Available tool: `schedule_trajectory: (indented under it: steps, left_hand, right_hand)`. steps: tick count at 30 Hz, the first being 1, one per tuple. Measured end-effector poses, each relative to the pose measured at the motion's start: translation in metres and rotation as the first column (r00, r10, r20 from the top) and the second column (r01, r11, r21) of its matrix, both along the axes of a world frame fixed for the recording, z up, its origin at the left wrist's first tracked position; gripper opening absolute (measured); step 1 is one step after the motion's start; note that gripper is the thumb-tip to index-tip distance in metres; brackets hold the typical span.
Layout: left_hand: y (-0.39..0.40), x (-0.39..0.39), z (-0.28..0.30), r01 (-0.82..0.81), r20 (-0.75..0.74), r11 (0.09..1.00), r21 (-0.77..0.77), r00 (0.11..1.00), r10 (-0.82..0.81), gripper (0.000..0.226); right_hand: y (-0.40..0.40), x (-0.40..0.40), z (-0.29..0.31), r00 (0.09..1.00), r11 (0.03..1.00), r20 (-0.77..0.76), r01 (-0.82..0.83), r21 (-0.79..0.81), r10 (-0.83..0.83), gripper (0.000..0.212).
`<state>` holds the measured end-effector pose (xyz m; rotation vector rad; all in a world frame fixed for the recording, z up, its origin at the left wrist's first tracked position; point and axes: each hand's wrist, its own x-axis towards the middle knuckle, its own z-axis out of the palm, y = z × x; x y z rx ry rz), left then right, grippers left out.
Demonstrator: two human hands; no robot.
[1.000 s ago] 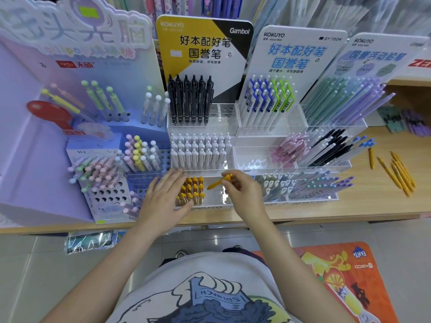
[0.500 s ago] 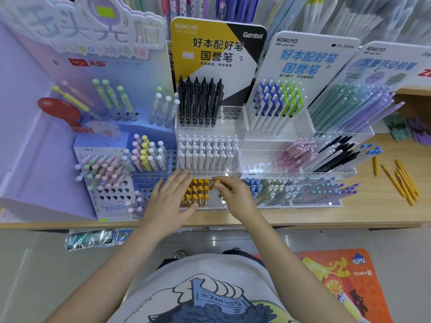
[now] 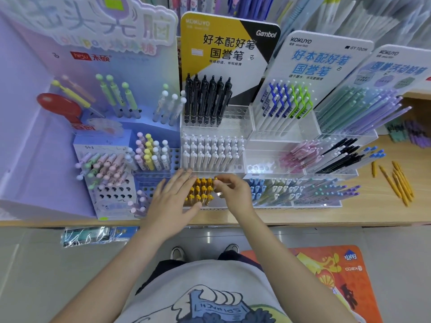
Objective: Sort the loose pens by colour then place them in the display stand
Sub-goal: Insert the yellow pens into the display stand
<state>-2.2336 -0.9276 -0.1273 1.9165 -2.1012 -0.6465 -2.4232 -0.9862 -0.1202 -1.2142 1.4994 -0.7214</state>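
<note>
The yellow pens (image 3: 201, 190) stand in the front compartment of the clear display stand (image 3: 240, 134), between the two hands. The left hand (image 3: 172, 201) lies spread flat just beside them, fingers touching them; the right hand (image 3: 233, 191) pinches the top of one. More loose yellow pens (image 3: 400, 180) lie on the bench (image 3: 384, 213), well apart to the stand's right.

yellow pens (image 3: 201, 191) partly hidden behind left hand (image 3: 172, 204), far-right sign (image 3: 401, 68) cut off, blurred

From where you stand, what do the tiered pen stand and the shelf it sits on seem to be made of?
The tiered stand looks like clear, glossy acrylic or similar plastic: you see pens and its drilled holes through the walls, and the edges catch light. The shelf looks like pale wood or wood-look laminate, matte, with faint grain; which one is unclear. The loose yellow pens lying on it look like smooth plastic.
</note>
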Motion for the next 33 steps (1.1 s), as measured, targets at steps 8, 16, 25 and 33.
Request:
schedule_trajectory:
  steps: [8, 16, 25, 33]
  left_hand:
    - [0.0, -0.019, 0.021, -0.037, 0.049, 0.999, 0.014, 0.998, 0.036, 0.08]
    - [-0.047, -0.167, 0.085, 0.139, -0.081, 0.909, -0.394, 0.979, -0.185, 0.048]
    - [-0.13, -0.508, 0.037, 0.38, -0.106, 0.777, -0.502, 0.865, -0.491, 0.035]
    - [-0.211, -0.69, -0.065, 0.31, 0.076, 0.931, 0.195, 0.941, -0.329, 0.052]
  right_hand:
    - [0.005, -0.032, 0.045, 0.998, 0.998, 0.002, -0.058, -0.039, 0.059, 0.012]
    - [0.001, -0.197, 0.094, 0.948, 0.875, -0.269, 0.021, -0.485, -0.171, 0.022]
    - [-0.04, -0.531, 0.007, 0.828, 0.867, -0.303, 0.372, -0.332, -0.471, 0.025]
    - [-0.113, -0.741, -0.081, 0.77, 0.946, -0.568, 0.322, -0.048, -0.291, 0.054]
